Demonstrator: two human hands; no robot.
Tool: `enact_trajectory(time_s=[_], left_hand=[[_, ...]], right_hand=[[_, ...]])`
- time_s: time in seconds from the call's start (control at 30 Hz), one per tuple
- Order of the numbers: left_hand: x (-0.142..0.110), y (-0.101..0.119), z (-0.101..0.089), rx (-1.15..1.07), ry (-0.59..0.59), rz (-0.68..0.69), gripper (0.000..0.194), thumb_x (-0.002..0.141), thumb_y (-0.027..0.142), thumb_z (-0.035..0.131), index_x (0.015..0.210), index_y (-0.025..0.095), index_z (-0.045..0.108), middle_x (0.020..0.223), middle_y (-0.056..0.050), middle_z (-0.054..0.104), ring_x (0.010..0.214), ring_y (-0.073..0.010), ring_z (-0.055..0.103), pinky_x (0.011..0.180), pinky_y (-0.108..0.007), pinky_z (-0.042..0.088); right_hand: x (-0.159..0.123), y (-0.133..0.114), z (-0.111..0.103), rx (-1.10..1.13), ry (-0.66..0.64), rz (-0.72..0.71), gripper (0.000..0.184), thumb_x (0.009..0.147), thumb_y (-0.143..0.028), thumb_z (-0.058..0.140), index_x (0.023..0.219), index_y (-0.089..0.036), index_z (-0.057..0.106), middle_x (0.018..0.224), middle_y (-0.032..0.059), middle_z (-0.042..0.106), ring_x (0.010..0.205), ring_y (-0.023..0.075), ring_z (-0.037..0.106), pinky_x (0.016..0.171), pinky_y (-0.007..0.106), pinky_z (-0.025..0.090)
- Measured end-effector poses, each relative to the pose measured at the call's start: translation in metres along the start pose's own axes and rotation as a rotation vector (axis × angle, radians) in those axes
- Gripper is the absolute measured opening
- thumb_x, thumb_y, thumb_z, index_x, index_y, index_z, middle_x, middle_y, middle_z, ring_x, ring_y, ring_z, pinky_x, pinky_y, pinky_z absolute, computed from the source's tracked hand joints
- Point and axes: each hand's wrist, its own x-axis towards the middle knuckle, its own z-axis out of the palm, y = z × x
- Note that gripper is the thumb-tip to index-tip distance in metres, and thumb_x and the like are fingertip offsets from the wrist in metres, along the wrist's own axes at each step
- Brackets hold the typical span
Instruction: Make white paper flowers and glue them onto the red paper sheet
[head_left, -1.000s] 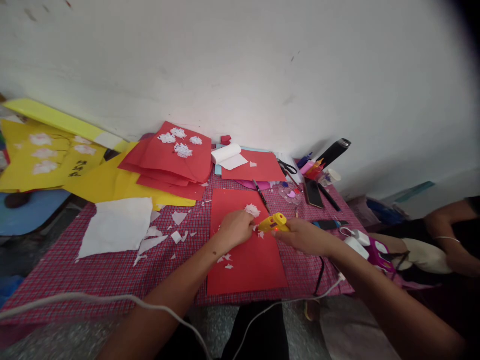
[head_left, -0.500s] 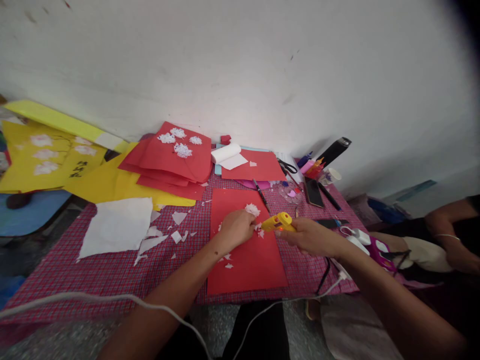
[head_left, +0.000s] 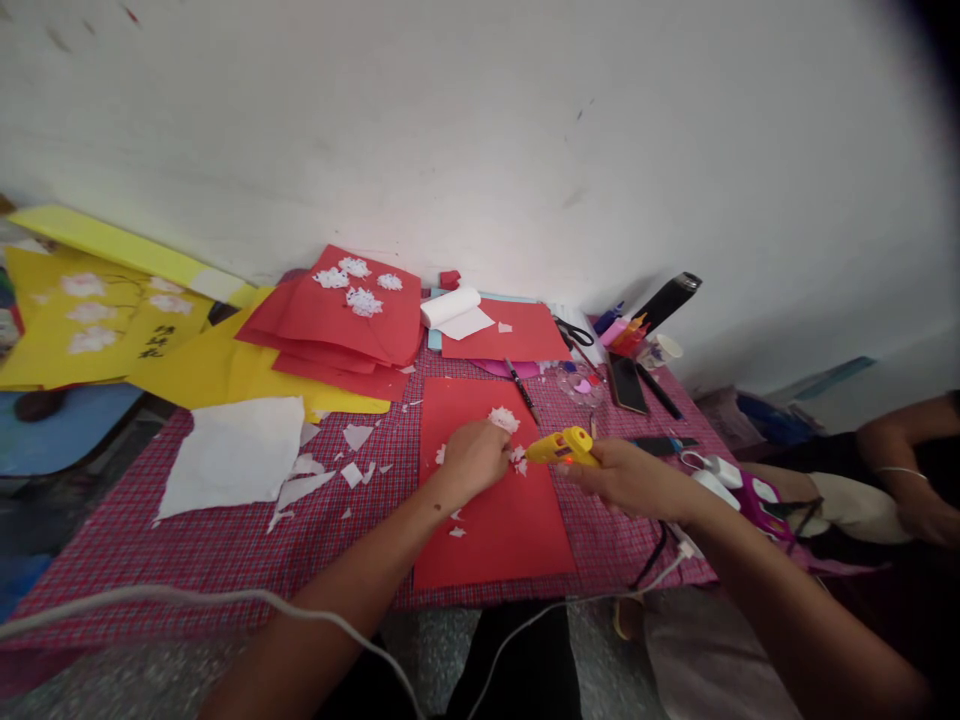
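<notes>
Yellow glue gun [head_left: 561, 446]: held above the right half of a red sheet [head_left: 499, 530], nozzle towards the left, a small red light showing on its underside. Right hand [head_left: 621, 476]: wrapped round the gun's handle, grip firm by appearance. Left hand [head_left: 476, 460]: fingers bent and drawn together, tips low over the sheet's middle; whether they pinch a scrap cannot be told.

Change noted: the gun has shifted slightly to the right, and the gap between nozzle and left fingertips is a little wider than a second ago. The red sheet has not visibly moved. In this inspector's judgement the hot tip now stands better clear of the skin — though still near — and the work remains at the same spot.

At that spot, small white paper pieces [head_left: 519, 460] lie between the fingertips and the nozzle. A fringed white paper flower [head_left: 504, 418] sits just beyond the left hand; further scraps [head_left: 457, 533] lie nearer the wearer.

Outward, on the checked tabletop [head_left: 217, 550]: a patterned pen [head_left: 523, 388] at the sheet's far right corner, a torn-edged white sheet [head_left: 232, 450] to the left, a stack of red sheets [head_left: 315, 325] behind — the uppermost bearing four white flowers — and a phone [head_left: 627, 384] to the right.
</notes>
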Motion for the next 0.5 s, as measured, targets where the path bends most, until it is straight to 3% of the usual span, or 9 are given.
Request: enact_trajectory(time_s=[0.2, 0.5], left_hand=[[-0.0009, 0.0013, 0.0023, 0.005, -0.006, -0.032, 0.024, 0.088, 0.026, 0.053, 0.092, 0.018, 0.075, 0.095, -0.012, 0.072, 0.092, -0.0257, 0.066, 0.08, -0.035, 0.048], [-0.0004, 0.0012, 0.0025, 0.017, -0.009, -0.02, 0.027, 0.089, 0.037, 0.056, 0.09, 0.018, 0.074, 0.092, -0.013, 0.071, 0.09, -0.0262, 0.066, 0.08, -0.036, 0.048]], right_hand=[[0.0008, 0.0005, 0.0008, 0.006, 0.007, -0.027, 0.044, 0.092, -0.058, 0.049, 0.089, -0.017, 0.065, 0.053, -0.0034, 0.047, 0.044, 0.0105, 0.043, 0.042, 0.022, 0.026], [0.0031, 0.0042, 0.0027, 0.017, 0.031, -0.016, 0.046, 0.09, -0.06, 0.051, 0.078, -0.017, 0.061, 0.054, -0.002, 0.049, 0.045, 0.0106, 0.042, 0.042, 0.023, 0.025]])
